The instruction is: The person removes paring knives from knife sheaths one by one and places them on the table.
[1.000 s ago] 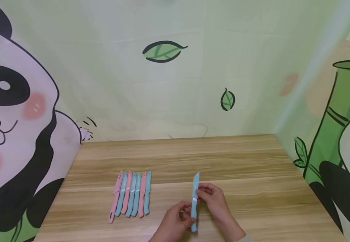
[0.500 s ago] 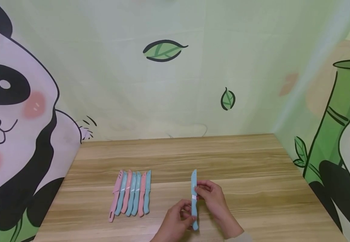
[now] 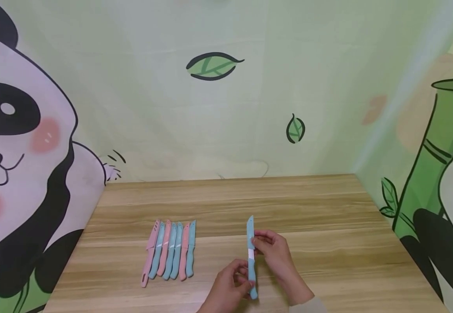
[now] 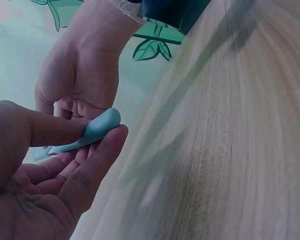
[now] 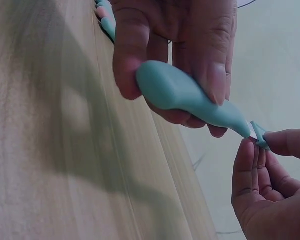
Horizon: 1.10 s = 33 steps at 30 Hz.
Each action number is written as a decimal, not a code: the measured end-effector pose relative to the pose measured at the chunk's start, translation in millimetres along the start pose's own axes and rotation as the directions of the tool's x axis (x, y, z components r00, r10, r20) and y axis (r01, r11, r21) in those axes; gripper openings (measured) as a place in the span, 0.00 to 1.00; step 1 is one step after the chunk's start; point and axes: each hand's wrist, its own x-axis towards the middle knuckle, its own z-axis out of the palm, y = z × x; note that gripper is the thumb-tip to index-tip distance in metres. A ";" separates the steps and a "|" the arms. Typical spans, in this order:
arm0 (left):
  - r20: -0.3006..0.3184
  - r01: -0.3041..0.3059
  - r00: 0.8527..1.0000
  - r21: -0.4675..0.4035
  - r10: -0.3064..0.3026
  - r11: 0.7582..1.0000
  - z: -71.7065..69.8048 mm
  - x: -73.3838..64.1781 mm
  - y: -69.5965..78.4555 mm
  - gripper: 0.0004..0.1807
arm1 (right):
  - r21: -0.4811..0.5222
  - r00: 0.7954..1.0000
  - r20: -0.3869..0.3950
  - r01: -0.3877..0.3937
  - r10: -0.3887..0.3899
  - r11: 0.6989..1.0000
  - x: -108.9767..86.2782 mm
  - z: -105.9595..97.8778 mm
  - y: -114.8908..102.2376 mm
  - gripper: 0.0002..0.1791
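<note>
through the head view i record a wood-grained desk (image 3: 308,208) against a creased, pale green backdrop (image 3: 132,100) printed with a panda (image 3: 48,95), upper left. right of bottom centre is a slim blue knife (image 3: 251,271): the left hand (image 3: 226,280) pinches its smooth, rounded handle (image 5: 162,87), the right hand (image 3: 278,252) its sheath (image 3: 250,230). seven pink and blue knives (image 3: 177,252) lie in a row, lower left.

Knife row (image 3: 171,252) — free gap — left hand (image 3: 226,282)
</note>
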 end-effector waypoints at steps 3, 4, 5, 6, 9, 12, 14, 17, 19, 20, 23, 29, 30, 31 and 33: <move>0.001 0.002 1.000 -0.008 -0.002 1.000 0.0 0.2 0.0 0.21 | -0.002 1.000 -0.004 -0.003 0.003 1.000 1.3 -0.4 -1.0 0.15; 0.002 0.004 1.000 -0.012 -0.003 1.000 0.0 0.1 0.2 0.21 | -0.005 1.000 -0.004 -0.002 0.002 1.000 1.7 -0.6 -1.7 0.15; 0.004 0.006 1.000 -0.013 -0.006 1.000 0.1 0.0 0.5 0.21 | -0.009 1.000 -0.006 -0.003 0.003 1.000 2.4 -0.8 -2.1 0.15; 0.004 0.010 1.000 -0.015 -0.010 1.000 0.3 -0.2 1.0 0.21 | -0.012 1.000 -0.006 -0.003 0.002 1.000 2.8 -0.9 -3.0 0.15; 0.007 0.015 1.000 -0.018 -0.015 1.000 0.5 -0.6 1.9 0.21 | -0.014 1.000 -0.009 -0.010 0.010 1.000 4.2 -0.8 -5.2 0.14; 0.005 0.011 1.000 -0.021 -0.011 1.000 0.6 -0.5 1.7 0.21 | -0.014 1.000 -0.010 -0.010 0.010 1.000 5.3 -0.3 -6.9 0.15; 0.006 0.005 1.000 -0.018 -0.005 1.000 0.6 -0.7 1.4 0.21 | -0.009 1.000 -0.009 -0.010 0.010 1.000 6.3 0.0 -7.5 0.15; 0.004 0.008 1.000 -0.020 -0.008 1.000 0.6 -1.1 1.5 0.21 | 0.001 1.000 -0.012 -0.012 0.012 1.000 7.9 0.4 -8.2 0.14; 0.001 0.016 1.000 -0.016 -0.016 1.000 0.9 -1.2 1.8 0.21 | 0.004 1.000 -0.015 -0.010 0.010 1.000 8.7 0.6 -8.7 0.14; 0.000 0.020 1.000 -0.018 -0.020 1.000 0.9 -1.3 2.1 0.21 | 0.003 1.000 -0.016 -0.011 0.011 1.000 9.1 0.8 -9.1 0.14; -0.001 0.020 1.000 -0.021 -0.020 1.000 1.2 -1.9 3.1 0.21 | 0.001 1.000 -0.022 -0.012 0.012 1.000 10.6 0.7 -10.2 0.14; 0.014 0.011 1.000 -0.021 -0.010 1.000 1.2 -3.6 4.5 0.21 | 0.012 0.999 -0.031 -0.011 0.011 1.000 13.7 0.3 -13.7 0.14; 0.016 0.012 1.000 -0.019 -0.012 1.000 1.2 -3.7 4.6 0.21 | 0.013 0.999 -0.030 -0.012 0.013 1.000 14.1 0.3 -14.4 0.14; 0.016 0.013 1.000 -0.016 -0.013 1.000 1.1 -3.7 4.9 0.21 | 0.012 0.999 -0.029 -0.015 0.015 1.000 14.3 0.2 -15.0 0.14; 0.018 0.016 1.000 -0.009 -0.015 1.000 0.7 -3.9 4.9 0.21 | 0.009 1.000 -0.024 -0.019 0.020 1.000 14.6 0.2 -16.1 0.14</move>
